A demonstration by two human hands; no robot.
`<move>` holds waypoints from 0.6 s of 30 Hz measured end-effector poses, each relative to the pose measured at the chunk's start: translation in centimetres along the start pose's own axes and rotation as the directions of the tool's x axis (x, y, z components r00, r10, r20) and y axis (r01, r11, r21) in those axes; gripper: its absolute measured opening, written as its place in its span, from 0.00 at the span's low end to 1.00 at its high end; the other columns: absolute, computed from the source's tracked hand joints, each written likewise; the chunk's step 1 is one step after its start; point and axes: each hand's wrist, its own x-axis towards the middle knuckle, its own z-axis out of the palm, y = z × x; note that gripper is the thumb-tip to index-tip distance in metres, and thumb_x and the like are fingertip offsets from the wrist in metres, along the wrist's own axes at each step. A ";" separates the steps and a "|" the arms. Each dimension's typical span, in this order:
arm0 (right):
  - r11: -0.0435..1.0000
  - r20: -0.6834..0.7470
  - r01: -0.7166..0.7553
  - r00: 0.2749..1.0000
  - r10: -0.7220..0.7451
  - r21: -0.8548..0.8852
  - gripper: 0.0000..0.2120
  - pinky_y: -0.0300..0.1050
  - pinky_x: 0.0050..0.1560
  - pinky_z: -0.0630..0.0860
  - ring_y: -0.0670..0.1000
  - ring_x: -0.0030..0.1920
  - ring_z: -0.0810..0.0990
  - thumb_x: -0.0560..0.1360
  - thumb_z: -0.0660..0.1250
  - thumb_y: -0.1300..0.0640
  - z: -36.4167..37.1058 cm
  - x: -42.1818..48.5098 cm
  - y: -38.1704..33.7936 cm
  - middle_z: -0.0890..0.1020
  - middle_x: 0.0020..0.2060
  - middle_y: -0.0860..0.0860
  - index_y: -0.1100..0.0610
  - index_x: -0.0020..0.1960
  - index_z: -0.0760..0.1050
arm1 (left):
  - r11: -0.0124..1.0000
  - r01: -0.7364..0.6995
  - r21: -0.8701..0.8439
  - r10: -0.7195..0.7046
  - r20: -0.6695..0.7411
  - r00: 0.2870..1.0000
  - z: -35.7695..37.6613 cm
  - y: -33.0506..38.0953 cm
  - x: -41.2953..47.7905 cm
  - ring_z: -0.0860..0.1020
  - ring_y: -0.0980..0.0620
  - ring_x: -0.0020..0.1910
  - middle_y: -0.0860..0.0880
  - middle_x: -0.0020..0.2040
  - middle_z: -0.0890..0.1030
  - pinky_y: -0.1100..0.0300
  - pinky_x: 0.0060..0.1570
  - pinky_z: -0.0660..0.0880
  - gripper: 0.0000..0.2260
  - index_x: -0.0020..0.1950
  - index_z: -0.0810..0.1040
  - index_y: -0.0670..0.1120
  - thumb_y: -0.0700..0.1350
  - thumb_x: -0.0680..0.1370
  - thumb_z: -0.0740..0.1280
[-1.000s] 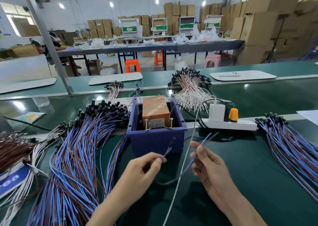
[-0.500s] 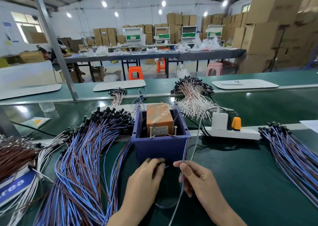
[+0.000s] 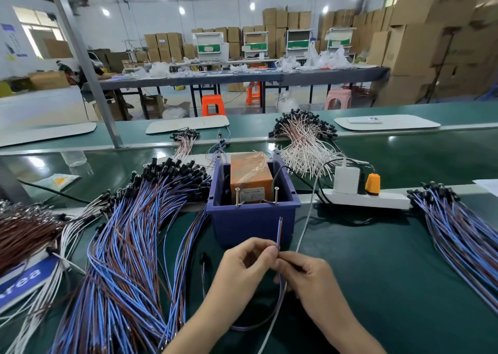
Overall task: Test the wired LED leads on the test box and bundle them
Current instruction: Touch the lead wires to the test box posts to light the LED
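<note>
A blue test box [image 3: 253,223] stands mid-table with an orange transformer [image 3: 250,174] inside and two upright screw contacts [image 3: 256,196] on its front rim. Both hands meet just in front of it. My left hand [image 3: 248,262] and my right hand [image 3: 304,271] pinch one blue-and-brown LED lead [image 3: 279,232] together. Its two bare ends point up toward the box, a little below the contacts. The rest of the lead loops down under my hands, and its black LED head [image 3: 202,256] lies on the belt to the left.
A big pile of blue-brown leads [image 3: 129,246] fills the left side, with brown and white leads [image 3: 24,232] further left. Another blue-brown pile [image 3: 458,232] lies right. A white power strip [image 3: 369,198] and white cable [image 3: 304,229] sit right of the box; white leads [image 3: 304,143] behind.
My hands came together from apart and closed in front of the box. The lead's bare ends, earlier held out to the right, now stand upright between my fingertips.
</note>
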 end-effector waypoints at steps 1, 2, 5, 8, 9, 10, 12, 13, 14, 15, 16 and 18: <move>1.000 -0.001 0.004 1.000 -0.004 -0.003 0.09 0.31 0.35 0.72 0.40 0.32 0.77 0.72 0.71 0.42 0.0 0.0 0.1 0.85 0.34 0.49 0.40 0.49 0.86 | 1.000 0.004 -0.002 -0.004 -0.001 1.000 0.0 0.0 0.0 0.75 0.63 0.27 0.55 0.33 0.81 0.73 0.30 0.69 0.04 0.49 0.82 0.45 0.41 0.81 0.68; 1.000 0.002 0.007 1.000 -0.007 -0.007 0.09 0.31 0.35 0.72 0.40 0.32 0.77 0.72 0.71 0.42 0.0 -0.1 0.1 0.85 0.34 0.49 0.41 0.49 0.86 | 1.000 0.012 -0.014 -0.012 -0.006 1.000 0.0 0.0 -0.1 0.75 0.62 0.27 0.55 0.33 0.81 0.73 0.31 0.69 0.04 0.49 0.82 0.45 0.41 0.82 0.67; 1.000 -0.009 0.015 1.000 -0.016 -0.012 0.06 0.32 0.31 0.71 0.41 0.30 0.76 0.76 0.70 0.48 0.0 -0.1 0.3 0.84 0.34 0.49 0.42 0.50 0.86 | 0.998 0.037 -0.045 -0.040 -0.060 0.997 0.0 -0.1 -0.1 0.73 0.57 0.29 0.53 0.33 0.79 0.66 0.31 0.69 0.06 0.48 0.79 0.45 0.43 0.83 0.65; 1.000 -0.106 0.015 0.994 -0.014 0.015 0.08 0.37 0.31 0.75 0.43 0.33 0.79 0.76 0.68 0.44 -0.3 0.0 0.1 0.85 0.38 0.50 0.42 0.50 0.86 | 0.990 0.019 -0.142 -0.042 -0.165 0.985 -0.8 0.1 0.5 0.71 0.55 0.26 0.51 0.33 0.79 0.63 0.25 0.67 0.07 0.49 0.75 0.41 0.41 0.84 0.61; 0.998 -0.145 0.013 0.989 -0.005 0.058 0.09 0.38 0.32 0.76 0.44 0.34 0.80 0.75 0.68 0.44 -0.5 0.1 0.0 0.85 0.38 0.51 0.42 0.50 0.86 | 0.984 0.002 -0.180 -0.041 -0.212 0.976 -1.5 0.3 0.7 0.70 0.55 0.25 0.51 0.32 0.79 0.64 0.23 0.66 0.06 0.49 0.74 0.42 0.40 0.84 0.61; 0.994 -0.182 0.015 0.983 0.005 0.110 0.09 0.39 0.32 0.77 0.45 0.34 0.81 0.75 0.68 0.46 -0.8 0.1 -0.1 0.85 0.38 0.51 0.43 0.50 0.86 | 0.978 -0.015 -0.207 -0.040 -0.260 0.965 -2.3 0.4 0.9 0.68 0.55 0.24 0.51 0.31 0.77 0.64 0.22 0.65 0.06 0.49 0.74 0.43 0.41 0.84 0.60; 0.982 -0.254 0.034 0.967 0.015 0.188 0.09 0.39 0.33 0.78 0.46 0.34 0.80 0.77 0.67 0.51 -1.6 0.3 -0.3 0.84 0.36 0.50 0.45 0.51 0.86 | 0.973 -0.055 -0.225 -0.026 -0.342 0.939 -4.3 0.5 1.1 0.65 0.57 0.25 0.54 0.30 0.73 0.66 0.22 0.63 0.06 0.47 0.75 0.46 0.42 0.84 0.61; 0.977 -0.293 0.047 0.956 0.018 0.210 0.10 0.39 0.33 0.78 0.46 0.33 0.80 0.78 0.67 0.53 -2.0 0.3 -0.4 0.83 0.35 0.50 0.46 0.52 0.86 | 0.971 -0.076 -0.226 -0.013 -0.371 0.928 -5.2 0.5 1.2 0.65 0.57 0.25 0.55 0.29 0.72 0.67 0.23 0.63 0.08 0.46 0.76 0.49 0.43 0.84 0.62; 0.974 -0.335 0.058 0.942 0.019 0.220 0.11 0.38 0.32 0.78 0.45 0.32 0.78 0.80 0.66 0.56 -2.5 0.4 -0.5 0.81 0.34 0.49 0.46 0.54 0.85 | 0.970 -0.098 -0.221 0.003 -0.397 0.918 -5.9 0.6 1.2 0.64 0.58 0.25 0.55 0.29 0.71 0.67 0.23 0.63 0.09 0.44 0.77 0.51 0.44 0.83 0.62; 0.974 -0.376 0.069 0.926 0.018 0.217 0.12 0.37 0.32 0.77 0.44 0.30 0.75 0.81 0.65 0.57 -2.8 0.4 -0.7 0.79 0.32 0.48 0.44 0.57 0.84 | 0.971 -0.121 -0.208 0.022 -0.425 0.905 -6.5 0.6 1.3 0.64 0.58 0.26 0.56 0.29 0.70 0.67 0.23 0.63 0.11 0.43 0.78 0.54 0.45 0.83 0.63; 0.975 -0.416 0.081 0.909 0.012 0.206 0.13 0.36 0.31 0.75 0.43 0.29 0.72 0.82 0.64 0.57 -3.2 0.4 -0.8 0.76 0.31 0.46 0.43 0.60 0.82 | 0.972 -0.145 -0.186 0.045 -0.456 0.889 -7.0 0.7 1.3 0.65 0.58 0.26 0.56 0.29 0.70 0.67 0.24 0.63 0.13 0.41 0.79 0.56 0.45 0.84 0.63; 0.979 -0.493 0.115 0.870 -0.018 0.169 0.15 0.35 0.28 0.72 0.42 0.28 0.68 0.84 0.62 0.56 -3.7 0.4 -0.9 0.71 0.29 0.44 0.40 0.63 0.79 | 0.973 -0.187 -0.135 0.092 -0.515 0.852 -7.6 0.8 1.5 0.65 0.57 0.27 0.56 0.29 0.69 0.64 0.25 0.64 0.12 0.43 0.80 0.58 0.46 0.84 0.64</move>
